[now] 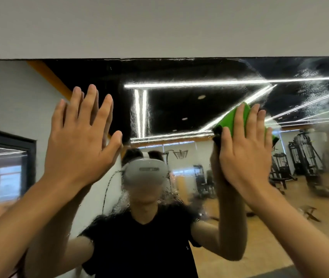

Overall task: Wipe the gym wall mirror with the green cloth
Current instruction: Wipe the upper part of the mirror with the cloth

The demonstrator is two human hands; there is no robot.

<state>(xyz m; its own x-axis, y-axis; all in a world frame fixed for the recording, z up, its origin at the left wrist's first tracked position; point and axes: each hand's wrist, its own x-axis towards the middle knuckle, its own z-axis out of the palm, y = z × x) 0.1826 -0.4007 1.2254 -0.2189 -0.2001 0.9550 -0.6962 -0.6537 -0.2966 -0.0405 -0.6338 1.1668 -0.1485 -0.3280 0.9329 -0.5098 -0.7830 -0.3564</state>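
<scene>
So the right hand [245, 153] is pressing the green cloth [233, 119] flat against the mirror [179, 109], high on the right near its top edge, fingers straight, probably spreading pressure over the streaky patch. The left hand [81, 137] is resting open-palmed on the glass, well apart to the left, I'd guess bracing for the reach.

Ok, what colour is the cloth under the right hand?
Bright green cloth, dark at its lower-left edge, pressed flat by the right hand; head view.
</scene>
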